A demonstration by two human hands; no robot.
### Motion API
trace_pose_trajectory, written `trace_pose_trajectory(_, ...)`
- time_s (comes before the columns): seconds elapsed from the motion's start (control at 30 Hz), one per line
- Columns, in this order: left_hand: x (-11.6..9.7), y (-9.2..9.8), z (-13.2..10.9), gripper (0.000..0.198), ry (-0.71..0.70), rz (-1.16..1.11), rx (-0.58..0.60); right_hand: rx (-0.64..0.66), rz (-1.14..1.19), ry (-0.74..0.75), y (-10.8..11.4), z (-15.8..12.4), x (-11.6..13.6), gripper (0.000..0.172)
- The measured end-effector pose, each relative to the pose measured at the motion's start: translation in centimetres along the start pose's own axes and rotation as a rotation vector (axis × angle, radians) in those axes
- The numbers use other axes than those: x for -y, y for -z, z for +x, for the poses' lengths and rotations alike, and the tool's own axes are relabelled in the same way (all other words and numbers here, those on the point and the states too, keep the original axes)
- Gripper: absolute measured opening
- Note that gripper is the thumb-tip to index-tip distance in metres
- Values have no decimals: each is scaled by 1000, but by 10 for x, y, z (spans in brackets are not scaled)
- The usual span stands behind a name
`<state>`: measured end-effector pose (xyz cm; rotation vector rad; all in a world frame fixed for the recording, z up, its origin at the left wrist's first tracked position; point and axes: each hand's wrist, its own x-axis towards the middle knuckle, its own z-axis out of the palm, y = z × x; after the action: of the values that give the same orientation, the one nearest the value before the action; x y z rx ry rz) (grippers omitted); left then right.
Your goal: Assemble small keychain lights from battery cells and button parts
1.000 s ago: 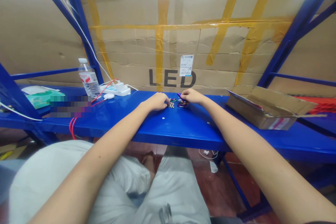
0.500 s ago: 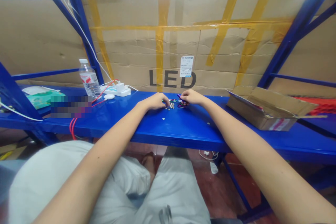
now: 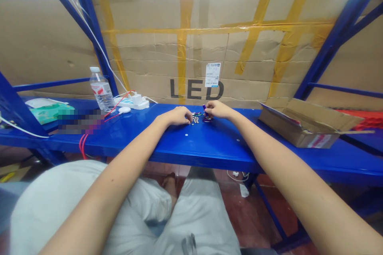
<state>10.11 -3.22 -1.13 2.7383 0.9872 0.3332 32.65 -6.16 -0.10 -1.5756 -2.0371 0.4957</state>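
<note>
My right hand (image 3: 219, 109) pinches a small, shiny purple piece (image 3: 204, 108), which now stands nearly upright between thumb and fingers. Under those fingertips lie more purple metallic pieces (image 3: 206, 119), loop-like and possibly carabiners, though too small to be sure. My left hand (image 3: 181, 116) rests on the blue shelf top with its fingers curled down and closed; whatever they hold is hidden. Just right of the left fingertips is a cluster of several small silvery-gold metal pieces (image 3: 196, 120). Behind that cluster lie some green and purple shiny bits (image 3: 196, 114).
On the blue shelf (image 3: 197, 149) an open cardboard box (image 3: 314, 137) stands at right. Leftward are a water bottle (image 3: 101, 92), a white power strip (image 3: 140, 104), red cables (image 3: 83, 145) and a green tissue pack (image 3: 50, 111). A large cardboard panel (image 3: 155, 59) closes off the back.
The purple piece in my right hand has tipped from slanted to nearly upright. My left fingers have shifted very slightly by the metal pieces.
</note>
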Motion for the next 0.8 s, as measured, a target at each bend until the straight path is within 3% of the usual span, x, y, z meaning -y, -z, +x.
trace_pose_trajectory(0.23,-1,4,-3,20,27,2,49,-29,-63,37,1,1,1,7)
trace_pose_trajectory(0.5,-5,6,-7,17,77,46,29,15,-50,95,3,5,-2,4)
trace_pose_trajectory(0.8,-4,8,-6,9,82,-29,63,193,70,129,4,-2,4,7)
